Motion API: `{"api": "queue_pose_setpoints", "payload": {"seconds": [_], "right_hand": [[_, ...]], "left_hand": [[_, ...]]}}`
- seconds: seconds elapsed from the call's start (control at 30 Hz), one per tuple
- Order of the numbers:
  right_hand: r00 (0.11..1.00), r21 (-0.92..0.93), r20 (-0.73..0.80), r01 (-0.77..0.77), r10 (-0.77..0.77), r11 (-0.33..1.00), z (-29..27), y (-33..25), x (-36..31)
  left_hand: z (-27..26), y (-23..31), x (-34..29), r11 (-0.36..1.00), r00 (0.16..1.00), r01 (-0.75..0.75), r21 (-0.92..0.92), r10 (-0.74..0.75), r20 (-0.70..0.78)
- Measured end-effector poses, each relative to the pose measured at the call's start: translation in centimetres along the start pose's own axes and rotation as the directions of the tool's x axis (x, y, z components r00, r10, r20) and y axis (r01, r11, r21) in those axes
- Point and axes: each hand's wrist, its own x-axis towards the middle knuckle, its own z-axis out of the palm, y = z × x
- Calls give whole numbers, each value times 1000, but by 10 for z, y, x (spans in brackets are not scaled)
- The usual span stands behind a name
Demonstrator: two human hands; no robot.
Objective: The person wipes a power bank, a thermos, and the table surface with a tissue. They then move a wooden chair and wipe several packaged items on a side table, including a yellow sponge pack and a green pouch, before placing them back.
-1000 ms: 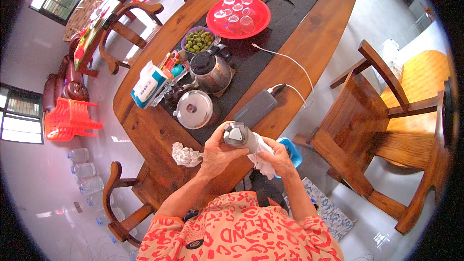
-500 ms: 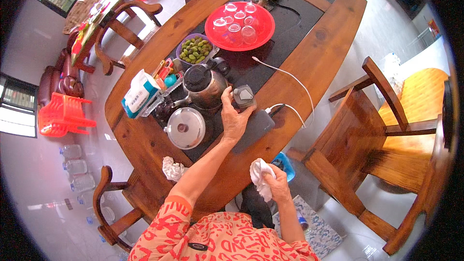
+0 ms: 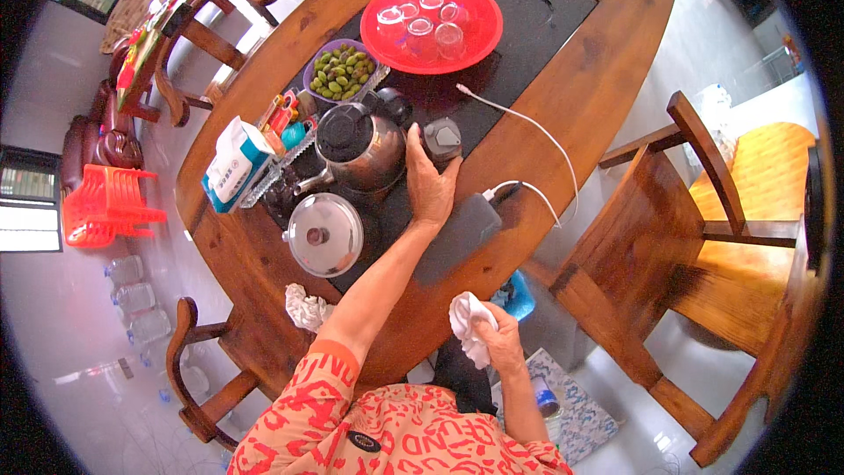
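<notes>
My left hand reaches over the table, thumb and fingers around a small dark container with a grey top. Just left of it stands a steel kettle with a black lid. A round pot with a shiny lid and a dark knob sits nearer, left of my forearm. Close to my left wrist lies a dark grey slab with a white cable. Held low at the table's near edge, my right hand is closed on a crumpled white cloth.
Upside-down glass cups stand on a red tray. A purple bowl holds green fruit. Tissues lie at the left, a crumpled white cloth near the front edge. A wooden chair stands at the right, a blue bin below the table edge.
My left hand has moved the dark container farther away over the table, next to the kettle. The whole view has shifted slightly. My right hand still holds the cloth in nearly the same place.
</notes>
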Motion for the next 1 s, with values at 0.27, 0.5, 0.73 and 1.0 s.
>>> {"api": "queue_pose_setpoints", "payload": {"seconds": [0.27, 0.5, 0.73, 1.0], "right_hand": [[998, -121, -44, 37, -43, 992, 6, -14, 0], [996, -37, -62, 65, -67, 997, -3, -1, -9], [998, 33, -59, 7, -5, 999, -16, 2, -23], [991, -11, -129, 36, -37, 999, -28, 2, -34]], "left_hand": [[-67, 43, -63, 974, 911, -181, 136, 114, 395], [-70, 15, -93, 933, 883, -218, 285, 64, 465], [-28, 27, -83, 966, 935, -188, 175, 122, 332], [31, 46, -60, 938, 947, -190, 290, 97, 306]]}}
